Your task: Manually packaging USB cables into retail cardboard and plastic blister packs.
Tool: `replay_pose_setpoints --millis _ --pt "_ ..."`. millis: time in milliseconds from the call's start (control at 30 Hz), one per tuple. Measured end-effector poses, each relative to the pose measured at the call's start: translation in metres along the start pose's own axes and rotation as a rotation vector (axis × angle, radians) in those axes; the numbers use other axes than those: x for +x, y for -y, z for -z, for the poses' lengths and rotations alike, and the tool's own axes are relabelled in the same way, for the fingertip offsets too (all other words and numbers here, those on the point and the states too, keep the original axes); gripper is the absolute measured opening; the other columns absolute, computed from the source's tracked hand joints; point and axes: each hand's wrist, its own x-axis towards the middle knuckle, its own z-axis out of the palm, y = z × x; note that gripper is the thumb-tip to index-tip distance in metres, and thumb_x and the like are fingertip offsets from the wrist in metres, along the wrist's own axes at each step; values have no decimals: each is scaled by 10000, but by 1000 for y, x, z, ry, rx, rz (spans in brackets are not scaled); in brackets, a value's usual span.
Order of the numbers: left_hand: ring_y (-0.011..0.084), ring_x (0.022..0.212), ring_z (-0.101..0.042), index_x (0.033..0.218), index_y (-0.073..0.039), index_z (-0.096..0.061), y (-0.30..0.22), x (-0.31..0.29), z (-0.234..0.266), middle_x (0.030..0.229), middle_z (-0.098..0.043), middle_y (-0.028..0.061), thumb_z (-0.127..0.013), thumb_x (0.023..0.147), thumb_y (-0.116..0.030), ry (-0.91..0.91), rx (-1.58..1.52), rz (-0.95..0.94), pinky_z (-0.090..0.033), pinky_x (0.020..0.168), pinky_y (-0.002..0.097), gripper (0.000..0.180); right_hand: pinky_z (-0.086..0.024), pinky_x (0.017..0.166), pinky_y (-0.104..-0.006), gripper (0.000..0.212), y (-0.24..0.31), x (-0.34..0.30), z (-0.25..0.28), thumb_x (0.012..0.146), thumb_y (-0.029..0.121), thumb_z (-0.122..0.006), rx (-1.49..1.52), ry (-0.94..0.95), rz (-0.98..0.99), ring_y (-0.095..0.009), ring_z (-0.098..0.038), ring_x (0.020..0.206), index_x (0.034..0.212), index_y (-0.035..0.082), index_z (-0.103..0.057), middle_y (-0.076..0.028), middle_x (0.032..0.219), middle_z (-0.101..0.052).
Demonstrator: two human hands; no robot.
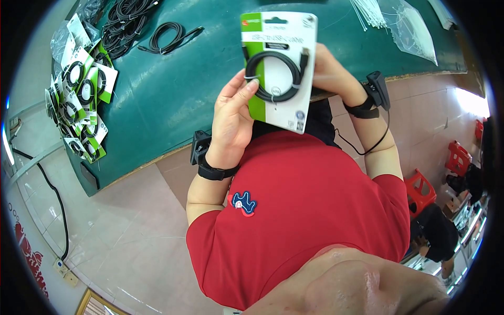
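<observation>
In the head view I have a flat, stiff card (281, 74), glossy white with a green strip down its left side and a hanging slot at the top, carrying a smooth black cable (273, 98) bound into a ring by thin ties. The worktop (173, 92) is matte green with a pale, worn near edge bowing below the hands. At its left end I see a heap of similar packs (84, 107) with crinkled plastic; beyond lie a thick tangle of black cords (126, 26) and one loose coil (168, 38). Slim white ties (368, 13) lie at the far right beside a clear bag (412, 32). Between packs and card I get a broad stretch of green for sideways movement. The card is raised in front of me, its lower end overlapping the worktop's near edge. My left hand (234, 113) pinches its left side, thumb on the front touching the cable ring. My right hand (329, 71) is at the right edge, its fingers hidden behind, so I cannot tell how tightly they close.
</observation>
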Motion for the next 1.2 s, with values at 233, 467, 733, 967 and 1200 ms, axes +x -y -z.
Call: replay_pose_setpoints --millis 233,467,733,967,1200 --pt "175 1015 -627 1236 2 -529 4 3 -9 1125 -633 103 -587 914 -23 -50 7 -81 -532 890 321 328 -499 797 -324 173 -1 19 23 782 82 -702 -141 -598 -94 -234 -619 870 945 34 -674 -84 924 -638" --pt "155 1020 -623 1229 5 -538 4 0 -13 1121 -638 93 -559 940 -48 59 103 36 -528 881 316 295 -465 753 -340 213 46 36 -2 736 90 -741 -761 -101 222 -225 -579 836 943 67 -697 -44 923 -635" --pt "145 994 -638 1213 6 -555 6 -2 -15 1113 -649 86 -543 962 -91 97 108 82 -526 857 290 269 -465 767 -364 214 17 27 4 715 104 -743 -686 87 305 -229 -576 827 918 64 -684 -48 871 -625" --pt "142 970 -643 1231 8 -534 10 2 -7 1102 -652 90 -533 971 -110 82 50 117 -524 864 291 285 -473 743 -351 231 11 26 2 718 79 -736 -571 113 392 -235 -569 826 938 56 -669 -56 905 -614" --pt "150 971 -635 1304 28 -447 7 1 -5 1160 -616 100 -563 950 -91 95 214 -29 -523 849 290 391 -483 709 -335 282 23 -1 8 727 73 -734 -415 229 205 -238 -560 846 993 48 -646 -55 973 -596"
